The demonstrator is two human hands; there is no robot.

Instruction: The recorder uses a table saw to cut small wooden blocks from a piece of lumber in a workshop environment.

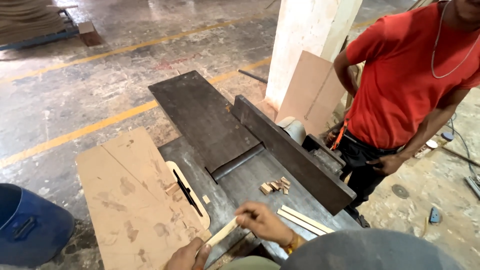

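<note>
1. The jointer bench [200,112], a long dark iron machine bed with an upright fence [290,155] along its far side, fills the middle of the view.
2. A brown board [127,205] lies against its near-left edge; a blue drum [27,227] stands lower left.
3. A bystander in a red shirt [400,75] stands behind the fence, well clear of the hands.
4. Two pale strips [305,220] and a heap of small offcuts [275,186] lie on the bed.
5. The thin wood strip [222,232] sits at the bed's near edge, right hand [262,222] closed on its upper end, left hand [187,255] pinching the lower end.
6. I judge both grips should stay firm and fingers low-risk, away from the cutter gap [237,162].
</note>
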